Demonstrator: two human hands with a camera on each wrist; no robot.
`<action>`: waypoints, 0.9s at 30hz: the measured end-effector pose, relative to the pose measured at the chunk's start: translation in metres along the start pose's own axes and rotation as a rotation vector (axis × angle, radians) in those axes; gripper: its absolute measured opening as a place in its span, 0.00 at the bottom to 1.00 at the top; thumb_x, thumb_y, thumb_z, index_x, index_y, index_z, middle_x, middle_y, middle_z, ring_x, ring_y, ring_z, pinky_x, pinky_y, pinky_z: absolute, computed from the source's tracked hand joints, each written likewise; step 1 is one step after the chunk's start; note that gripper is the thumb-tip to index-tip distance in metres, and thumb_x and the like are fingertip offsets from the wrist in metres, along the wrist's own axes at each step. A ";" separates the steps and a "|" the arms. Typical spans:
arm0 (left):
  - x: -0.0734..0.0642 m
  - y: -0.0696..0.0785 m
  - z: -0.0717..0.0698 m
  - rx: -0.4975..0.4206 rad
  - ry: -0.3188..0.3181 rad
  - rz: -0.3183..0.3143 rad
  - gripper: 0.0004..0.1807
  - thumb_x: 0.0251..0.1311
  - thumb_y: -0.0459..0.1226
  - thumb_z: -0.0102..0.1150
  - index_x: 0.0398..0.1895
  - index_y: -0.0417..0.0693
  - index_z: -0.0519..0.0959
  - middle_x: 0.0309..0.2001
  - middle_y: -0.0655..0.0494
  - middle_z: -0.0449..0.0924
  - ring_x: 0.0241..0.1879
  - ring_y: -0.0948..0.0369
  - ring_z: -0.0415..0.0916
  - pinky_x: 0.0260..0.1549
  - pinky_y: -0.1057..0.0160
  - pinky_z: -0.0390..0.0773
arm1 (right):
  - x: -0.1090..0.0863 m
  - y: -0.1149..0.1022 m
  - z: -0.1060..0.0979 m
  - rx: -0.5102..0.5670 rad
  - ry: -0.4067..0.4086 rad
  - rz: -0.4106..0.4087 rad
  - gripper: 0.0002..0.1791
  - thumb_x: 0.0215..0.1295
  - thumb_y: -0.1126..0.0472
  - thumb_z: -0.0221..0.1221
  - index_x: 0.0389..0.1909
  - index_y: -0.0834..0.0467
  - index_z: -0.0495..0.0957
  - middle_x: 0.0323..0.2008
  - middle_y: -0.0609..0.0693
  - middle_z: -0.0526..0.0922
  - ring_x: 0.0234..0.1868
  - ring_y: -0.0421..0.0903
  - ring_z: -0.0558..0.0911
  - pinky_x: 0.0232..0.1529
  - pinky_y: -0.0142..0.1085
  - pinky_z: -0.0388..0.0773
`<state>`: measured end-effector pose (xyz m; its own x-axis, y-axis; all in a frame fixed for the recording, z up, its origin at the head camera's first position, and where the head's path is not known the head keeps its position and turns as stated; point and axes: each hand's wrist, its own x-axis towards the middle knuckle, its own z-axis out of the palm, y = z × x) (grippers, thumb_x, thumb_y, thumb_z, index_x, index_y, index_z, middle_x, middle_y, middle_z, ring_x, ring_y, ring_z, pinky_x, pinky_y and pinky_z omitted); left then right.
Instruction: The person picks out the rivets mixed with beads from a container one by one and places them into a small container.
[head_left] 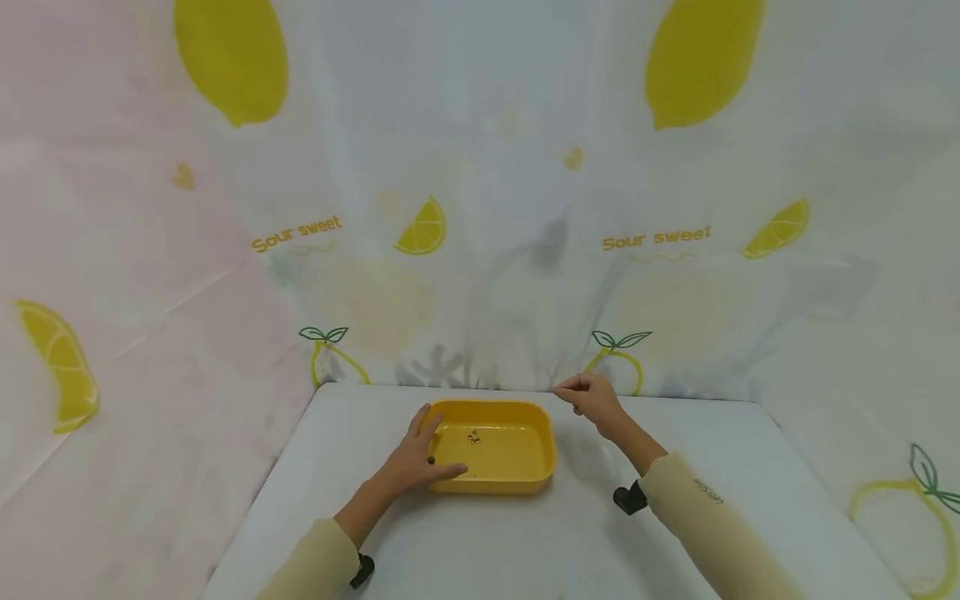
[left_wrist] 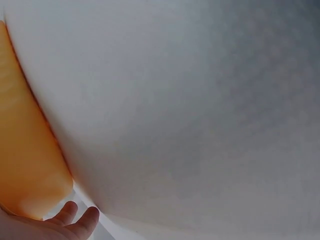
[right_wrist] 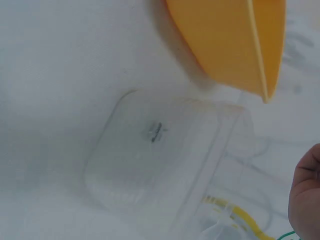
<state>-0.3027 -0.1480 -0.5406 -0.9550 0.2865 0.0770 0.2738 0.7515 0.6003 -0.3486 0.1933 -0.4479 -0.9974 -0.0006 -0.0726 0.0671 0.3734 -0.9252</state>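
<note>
A yellow plastic tray (head_left: 491, 487) stands on the white table, with a few tiny dark pieces (head_left: 474, 437) on its floor. My left hand (head_left: 411, 458) rests over its left end, fingers spread and fairly straight, thumb along the front. In the left wrist view two fingertips (left_wrist: 82, 222) show beside the tray's outer wall (left_wrist: 30, 135). Right of the tray is a clear plastic box (right_wrist: 145, 150), faint in the head view, where a small dark piece (right_wrist: 157, 132) shows. Above and behind it my right hand (head_left: 595, 402) has thumb and fingertips drawn together; nothing is visible between them.
A pale sheet (head_left: 480, 275) printed with lemons and lettering hangs behind the white table (head_left: 480, 550) and down both sides. Each wrist carries a black camera mount, such as the right one (head_left: 630, 498).
</note>
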 end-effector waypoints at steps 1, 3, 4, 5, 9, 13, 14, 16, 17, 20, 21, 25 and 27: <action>0.000 0.000 0.000 0.005 -0.002 0.003 0.62 0.45 0.69 0.66 0.78 0.46 0.53 0.80 0.43 0.37 0.72 0.38 0.58 0.62 0.37 0.68 | -0.001 0.002 -0.002 -0.009 0.000 0.000 0.09 0.63 0.60 0.66 0.38 0.62 0.84 0.29 0.47 0.78 0.24 0.44 0.71 0.32 0.35 0.73; 0.001 0.000 -0.002 0.009 0.016 0.006 0.62 0.45 0.70 0.66 0.77 0.46 0.55 0.79 0.42 0.38 0.71 0.37 0.59 0.61 0.36 0.68 | -0.002 0.005 -0.005 -0.021 -0.005 -0.018 0.10 0.63 0.60 0.66 0.39 0.63 0.84 0.29 0.48 0.79 0.24 0.44 0.71 0.31 0.35 0.72; 0.002 -0.001 -0.004 0.019 0.017 -0.004 0.62 0.45 0.70 0.65 0.77 0.47 0.55 0.79 0.43 0.38 0.71 0.38 0.58 0.62 0.36 0.68 | -0.002 0.006 -0.006 -0.029 -0.010 -0.025 0.10 0.63 0.60 0.66 0.39 0.63 0.84 0.28 0.48 0.79 0.24 0.43 0.70 0.31 0.35 0.72; 0.002 -0.002 -0.005 0.029 0.018 -0.016 0.62 0.44 0.71 0.65 0.78 0.48 0.54 0.80 0.45 0.37 0.71 0.38 0.58 0.62 0.37 0.68 | -0.002 0.007 -0.007 -0.036 -0.017 -0.030 0.11 0.63 0.59 0.66 0.40 0.63 0.84 0.28 0.47 0.79 0.24 0.43 0.70 0.31 0.36 0.72; 0.005 -0.005 -0.009 0.033 0.010 -0.052 0.63 0.43 0.72 0.64 0.78 0.51 0.53 0.80 0.49 0.34 0.72 0.40 0.57 0.64 0.37 0.66 | -0.001 0.011 -0.012 -0.037 -0.012 -0.024 0.12 0.62 0.59 0.67 0.40 0.63 0.84 0.27 0.46 0.78 0.23 0.43 0.69 0.29 0.33 0.71; 0.003 -0.005 -0.008 0.010 0.011 -0.040 0.62 0.44 0.70 0.66 0.78 0.49 0.54 0.80 0.47 0.36 0.72 0.39 0.58 0.63 0.37 0.67 | -0.003 0.020 -0.020 -0.032 0.003 -0.008 0.12 0.61 0.59 0.68 0.39 0.64 0.84 0.24 0.48 0.77 0.21 0.42 0.66 0.25 0.31 0.67; 0.002 -0.005 -0.008 0.005 0.003 -0.043 0.62 0.44 0.70 0.66 0.78 0.50 0.54 0.80 0.47 0.36 0.72 0.39 0.58 0.63 0.37 0.67 | -0.004 0.022 -0.022 -0.035 0.004 -0.006 0.12 0.61 0.59 0.68 0.39 0.64 0.84 0.24 0.49 0.76 0.21 0.42 0.66 0.24 0.31 0.67; -0.002 -0.003 -0.007 -0.002 -0.006 -0.038 0.62 0.45 0.69 0.67 0.78 0.48 0.54 0.80 0.46 0.37 0.72 0.39 0.59 0.62 0.37 0.68 | -0.007 0.028 -0.027 -0.048 0.000 0.000 0.11 0.61 0.59 0.68 0.39 0.64 0.84 0.21 0.49 0.74 0.20 0.42 0.66 0.24 0.31 0.67; -0.003 -0.002 -0.006 -0.002 -0.010 -0.035 0.61 0.45 0.68 0.67 0.78 0.48 0.55 0.80 0.45 0.37 0.71 0.39 0.59 0.62 0.38 0.68 | -0.009 0.030 -0.029 -0.054 -0.003 0.005 0.11 0.61 0.59 0.68 0.38 0.64 0.84 0.20 0.49 0.74 0.20 0.42 0.66 0.24 0.31 0.67; -0.004 0.001 -0.006 -0.007 -0.006 -0.031 0.60 0.45 0.67 0.68 0.78 0.48 0.55 0.80 0.46 0.37 0.71 0.40 0.60 0.63 0.38 0.68 | -0.012 0.036 -0.035 -0.064 -0.007 0.000 0.10 0.61 0.59 0.67 0.38 0.63 0.84 0.18 0.46 0.70 0.20 0.41 0.65 0.23 0.31 0.65; -0.005 0.001 -0.005 -0.008 -0.001 -0.026 0.60 0.45 0.67 0.68 0.77 0.48 0.55 0.80 0.46 0.37 0.71 0.40 0.60 0.62 0.38 0.68 | -0.013 0.037 -0.037 -0.065 -0.013 0.002 0.10 0.61 0.59 0.67 0.37 0.63 0.84 0.17 0.45 0.69 0.19 0.41 0.64 0.22 0.31 0.65; -0.003 0.001 0.000 -0.012 0.004 -0.022 0.61 0.45 0.68 0.68 0.77 0.49 0.56 0.80 0.47 0.38 0.71 0.39 0.60 0.62 0.38 0.68 | -0.019 0.041 -0.044 -0.088 -0.027 0.011 0.11 0.62 0.60 0.67 0.38 0.65 0.84 0.16 0.45 0.69 0.19 0.41 0.64 0.22 0.32 0.64; -0.002 0.001 0.002 -0.002 0.009 -0.012 0.61 0.44 0.69 0.67 0.77 0.48 0.56 0.80 0.47 0.38 0.71 0.39 0.60 0.62 0.37 0.69 | -0.022 0.042 -0.047 -0.096 -0.030 0.007 0.12 0.61 0.61 0.67 0.39 0.66 0.84 0.16 0.46 0.69 0.19 0.42 0.65 0.22 0.33 0.65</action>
<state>-0.2998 -0.1465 -0.5418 -0.9591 0.2722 0.0773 0.2623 0.7533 0.6031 -0.3252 0.2524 -0.4675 -0.9955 -0.0246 -0.0911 0.0696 0.4610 -0.8847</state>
